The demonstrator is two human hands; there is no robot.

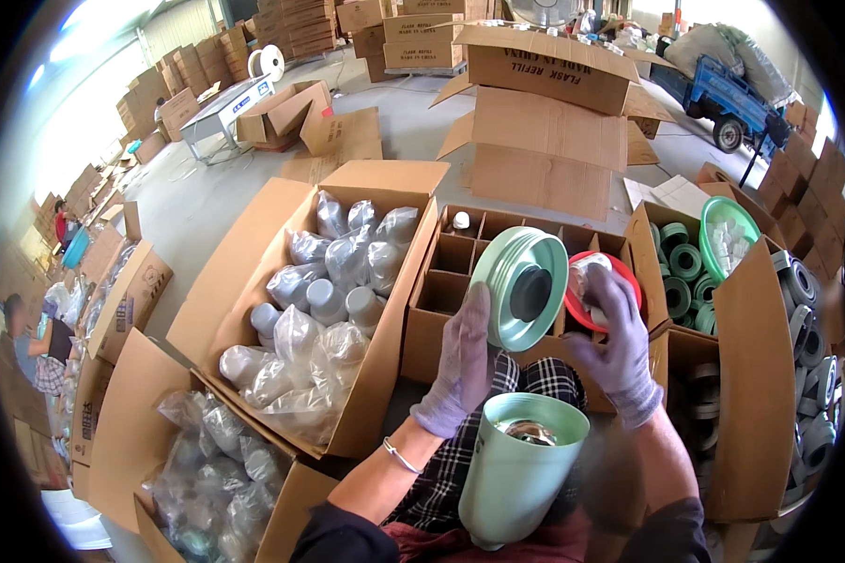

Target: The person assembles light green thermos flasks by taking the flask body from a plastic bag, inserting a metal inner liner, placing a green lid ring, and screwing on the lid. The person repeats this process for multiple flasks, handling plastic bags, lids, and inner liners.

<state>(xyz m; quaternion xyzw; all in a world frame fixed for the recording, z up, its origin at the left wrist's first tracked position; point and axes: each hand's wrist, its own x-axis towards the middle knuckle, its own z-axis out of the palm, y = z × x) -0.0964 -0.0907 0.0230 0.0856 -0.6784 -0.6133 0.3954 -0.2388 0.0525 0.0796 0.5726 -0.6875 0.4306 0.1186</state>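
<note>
Mint lid (522, 289) and open flask (518, 477).
Left hand (463, 359) grips the lid beyond the flask's upturned mouth; right hand (622, 349) curls its fingers beside a red bowl (578, 311), grip indiscernible.

mint-green lid (528, 248) with a dark grey disc (531, 295), pale green canister (514, 474), lavender gloves (464, 361), red bowl (576, 311), black-and-white plaid trousers (443, 490)

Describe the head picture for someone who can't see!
A purple gloved left hand holds a round pale green plastic piece with a dark centre; the purple gloved right hand is over a round red bowl. A green cylindrical flask body rests on the lap, among brown cardboard boxes.
</note>
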